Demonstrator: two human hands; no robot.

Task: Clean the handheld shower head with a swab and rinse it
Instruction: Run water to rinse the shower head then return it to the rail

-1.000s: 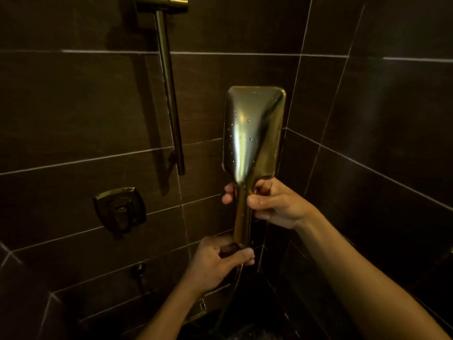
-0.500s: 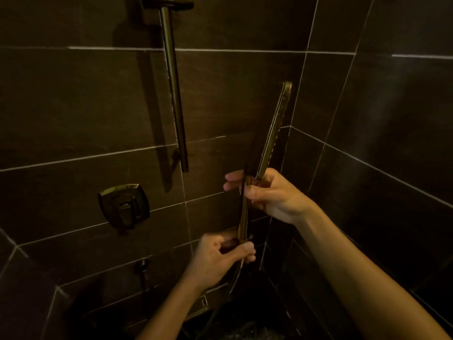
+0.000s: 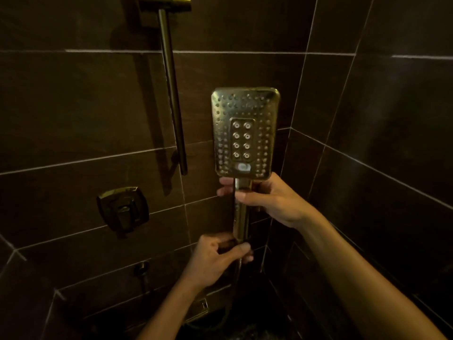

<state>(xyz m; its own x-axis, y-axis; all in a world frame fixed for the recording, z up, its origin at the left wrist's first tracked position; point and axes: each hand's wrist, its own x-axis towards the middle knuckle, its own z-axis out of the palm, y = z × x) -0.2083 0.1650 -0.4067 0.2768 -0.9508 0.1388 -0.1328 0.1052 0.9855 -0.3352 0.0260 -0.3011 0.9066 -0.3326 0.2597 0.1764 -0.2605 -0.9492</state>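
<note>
Against dark tiles (image 3: pixel 73 106), right hand (image 3: pixel 272 200) and left hand (image 3: pixel 215 261) grip the shower head (image 3: pixel 245 133) handle, nozzles facing camera; no swab visible, swabbing and rinsing likely both left.

The shower head (image 3: pixel 245 132) is brass-coloured and rectangular, held upright, its nozzle face turned toward the camera, handle pointing down.

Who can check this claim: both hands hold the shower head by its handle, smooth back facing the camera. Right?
Wrong in one respect: in the head view the shower head shows its nozzle face, not its smooth back, to the camera. The left hand and right hand do hold its handle.
</note>
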